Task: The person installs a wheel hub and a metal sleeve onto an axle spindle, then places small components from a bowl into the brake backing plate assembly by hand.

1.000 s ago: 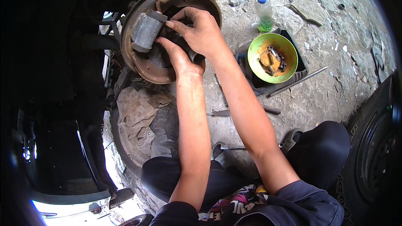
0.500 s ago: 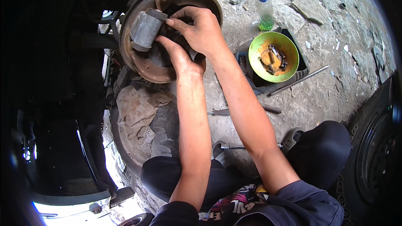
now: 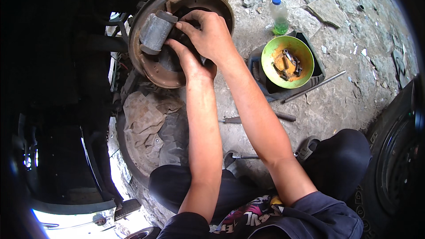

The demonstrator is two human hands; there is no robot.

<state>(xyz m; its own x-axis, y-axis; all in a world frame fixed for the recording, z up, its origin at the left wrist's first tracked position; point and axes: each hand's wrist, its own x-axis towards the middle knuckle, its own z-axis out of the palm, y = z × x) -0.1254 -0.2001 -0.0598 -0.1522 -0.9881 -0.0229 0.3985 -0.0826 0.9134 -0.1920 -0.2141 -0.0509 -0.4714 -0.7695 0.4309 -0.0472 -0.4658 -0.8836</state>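
A rusty brake backing plate (image 3: 164,78) faces me at the upper left. On it sits a grey wheel brake cylinder (image 3: 155,33), tilted, with a dark cap at each end. My right hand (image 3: 211,33) is closed in a pinch, its thumb and forefinger at the cylinder's upper cap; what lies between the fingertips is too small to make out. Under it my left hand (image 3: 191,62) reaches into the plate, palm up, thumb stretched toward the cylinder's side. The left fingers are hidden behind my right hand and wrist. Part of a dark piece shows by the left palm.
A green bowl (image 3: 269,71) with metal parts stands on a dark tray (image 3: 319,59); behind is a bottle (image 3: 280,17) of green liquid. A metal rod (image 3: 314,87), a screwdriver (image 3: 232,120) and a wrench (image 3: 248,156) lie on the ground. A tire (image 3: 376,150) stands right, a cloth (image 3: 144,128) left.
Both hands stay at the brake cylinder in almost the same pose. The view has shifted slightly; nothing is visibly taken or let go.
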